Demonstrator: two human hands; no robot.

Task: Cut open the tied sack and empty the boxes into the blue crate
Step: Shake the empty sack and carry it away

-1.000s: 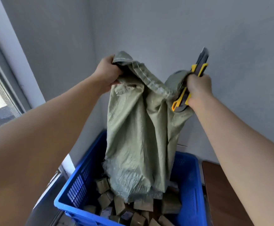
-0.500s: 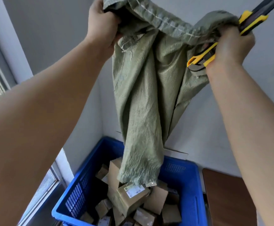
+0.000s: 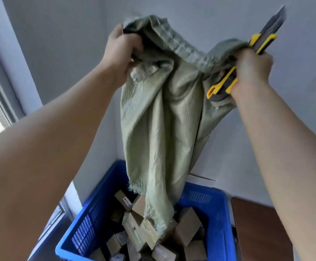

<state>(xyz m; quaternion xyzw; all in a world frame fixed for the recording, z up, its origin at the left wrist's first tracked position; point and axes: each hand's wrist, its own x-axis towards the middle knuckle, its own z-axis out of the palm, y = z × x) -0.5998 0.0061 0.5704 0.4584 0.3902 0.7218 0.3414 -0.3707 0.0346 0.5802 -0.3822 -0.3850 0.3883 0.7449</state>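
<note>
A limp green woven sack [image 3: 162,119] hangs upside down over the blue crate [image 3: 217,221], its frayed open end just above the boxes. My left hand [image 3: 121,53] grips the sack's sewn bottom edge at one corner. My right hand [image 3: 253,72] clutches the other corner together with a yellow and black utility knife [image 3: 262,42], whose blade end points up and right. Several brown cardboard boxes [image 3: 185,227] lie piled in the crate below the sack.
Grey walls meet in a corner behind the crate. A window frame [image 3: 1,95] runs along the left. A dark brown wooden surface [image 3: 257,228] stands right of the crate.
The sack was lifted higher and its lower end came up off the boxes. More boxes now lie in the crate. Both hands have since dropped slightly from their highest position.
</note>
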